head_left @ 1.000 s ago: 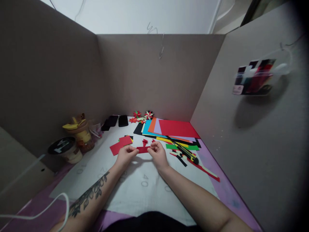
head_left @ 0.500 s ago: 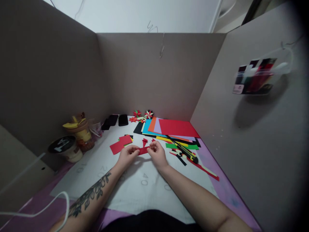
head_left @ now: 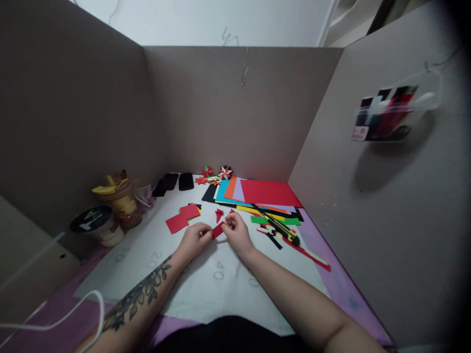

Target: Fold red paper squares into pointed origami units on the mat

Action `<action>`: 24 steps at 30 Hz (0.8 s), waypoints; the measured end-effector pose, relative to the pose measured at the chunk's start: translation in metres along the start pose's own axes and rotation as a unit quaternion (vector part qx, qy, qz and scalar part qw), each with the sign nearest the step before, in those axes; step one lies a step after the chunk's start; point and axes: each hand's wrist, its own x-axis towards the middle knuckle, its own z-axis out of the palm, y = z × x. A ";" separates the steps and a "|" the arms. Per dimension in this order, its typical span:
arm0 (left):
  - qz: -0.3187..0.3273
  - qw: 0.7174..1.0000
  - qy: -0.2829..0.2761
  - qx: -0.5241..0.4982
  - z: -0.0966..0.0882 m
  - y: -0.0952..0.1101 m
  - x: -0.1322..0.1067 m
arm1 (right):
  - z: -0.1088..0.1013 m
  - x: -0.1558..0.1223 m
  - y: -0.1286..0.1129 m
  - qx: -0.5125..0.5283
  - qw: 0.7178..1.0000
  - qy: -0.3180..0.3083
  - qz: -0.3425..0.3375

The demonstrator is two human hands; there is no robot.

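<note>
A narrow folded piece of red paper (head_left: 218, 230) is stretched at a slant between my two hands, just over the white sheet. My left hand (head_left: 196, 238) pinches its left end, and my right hand (head_left: 236, 231) pinches the upper right end. Just beyond them lies a small folded red paper piece (head_left: 219, 214), with another one partly hidden behind my right fingers. To the left of my left hand, flat red paper pieces (head_left: 180, 219) overlap with bits of yellow and black paper under them.
Coloured sheets (head_left: 272, 193) lie stacked at the back right. A yellow and black cutter knife (head_left: 283, 229) rests over paper strips. Folded paper stars (head_left: 225, 172) and a dark phone (head_left: 186, 181) sit at the back. Tubs (head_left: 97, 225) stand left, and a clear container (head_left: 397, 115) hangs right.
The red paper strip has gone from nearly level to slanted, its right end now higher. Both hands still hold it, and the whole view has shifted slightly.
</note>
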 end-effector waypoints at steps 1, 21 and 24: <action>-0.020 1.000 0.006 -0.018 0.000 0.001 0.001 | 0.002 0.000 0.001 0.016 1.000 0.007 0.008; -0.052 0.986 0.032 -0.152 0.007 0.010 0.001 | 0.005 -0.003 -0.004 -0.010 0.998 -0.042 0.054; -0.031 0.988 0.025 -0.148 0.009 0.008 -0.001 | 0.006 -0.005 -0.005 -0.025 0.997 -0.058 0.040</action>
